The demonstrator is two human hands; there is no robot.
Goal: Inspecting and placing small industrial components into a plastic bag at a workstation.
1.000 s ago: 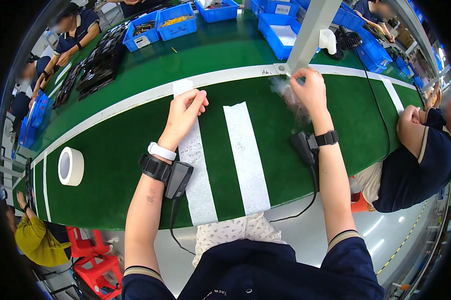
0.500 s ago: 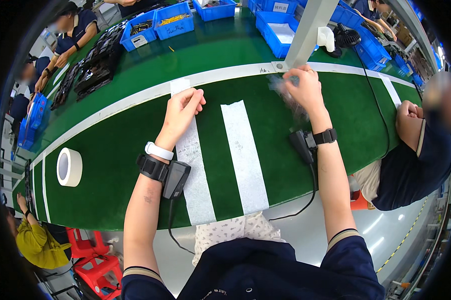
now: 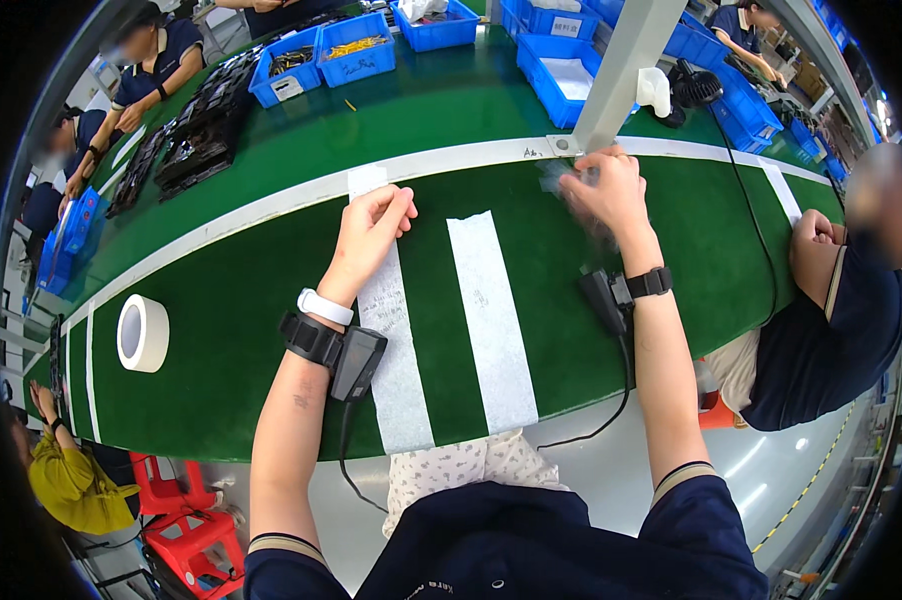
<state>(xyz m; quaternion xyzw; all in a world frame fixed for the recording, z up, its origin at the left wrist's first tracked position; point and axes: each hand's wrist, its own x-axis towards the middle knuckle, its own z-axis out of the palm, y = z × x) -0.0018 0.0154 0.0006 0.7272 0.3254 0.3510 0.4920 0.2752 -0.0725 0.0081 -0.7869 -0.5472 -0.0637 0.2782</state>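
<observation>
My left hand (image 3: 374, 232) is closed, its thumb against the curled fingers. Nothing shows in it. It hovers over the upper part of a long white paper-like strip (image 3: 399, 375) stuck to the green table mat. A second white strip (image 3: 493, 325) lies to its right, its top edge uneven. Near the foot of the metal post, my right hand (image 3: 614, 192) has its thumb and fingers bent together on crumpled clear plastic film (image 3: 596, 228). Part of that film is blurred, and its exact shape cannot be made out.
A roll of white tape (image 3: 143, 333) stands at the left. A grey metal post (image 3: 616, 75) rises beyond my right hand. Blue bins (image 3: 356, 58) and black parts (image 3: 196, 135) sit farther back. A co-worker's arm (image 3: 816, 250) rests at the right. Cables trail from my wrist devices.
The fingers of my right hand have turned and bent further in at the plastic film. My left hand stays closed and has shifted slightly in the picture.
</observation>
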